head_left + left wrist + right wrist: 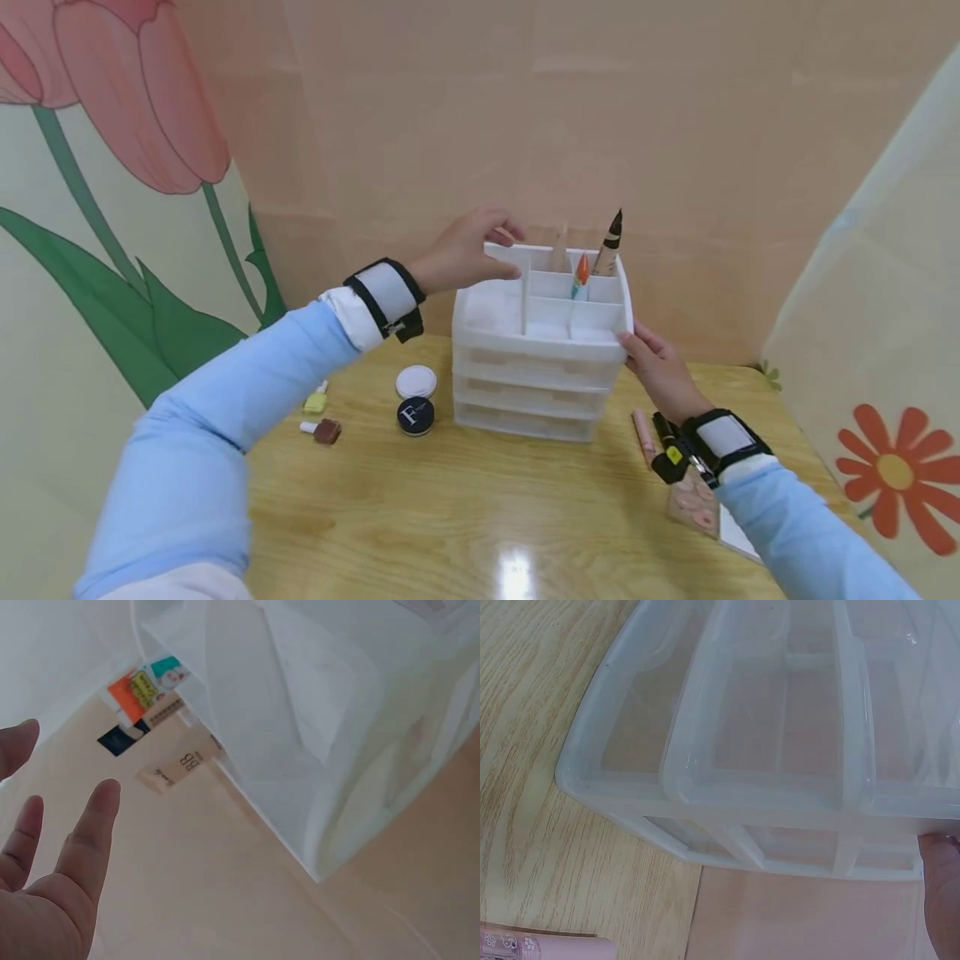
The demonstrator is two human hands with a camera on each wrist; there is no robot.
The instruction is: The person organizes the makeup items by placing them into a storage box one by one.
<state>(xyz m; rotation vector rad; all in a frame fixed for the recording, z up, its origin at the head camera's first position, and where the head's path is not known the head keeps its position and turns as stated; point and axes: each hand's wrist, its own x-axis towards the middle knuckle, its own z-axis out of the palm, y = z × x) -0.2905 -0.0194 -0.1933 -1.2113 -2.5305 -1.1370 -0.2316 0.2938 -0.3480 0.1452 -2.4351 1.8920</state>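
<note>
A white plastic drawer organizer (536,340) stands on the table, its three see-through drawers closed. In its divided top stand a tube with a black end (606,254), a small orange-tipped tube (581,277) and a beige tube (180,766) marked BB. My left hand (472,252) hovers at the top's left rear corner, fingers and thumb spread apart with nothing between them; the left wrist view shows these fingers (86,840) clear of the tubes. At the right side my right hand (660,371) grips the organizer's upper front corner, thumb (939,862) against the wall.
Left of the organizer lie a white round case (416,382), a black round jar (416,416), a yellow nail polish (316,402) and a brown one (327,431). By my right wrist are a pink tube (642,435), a palette (693,502) and a white flat item (738,533).
</note>
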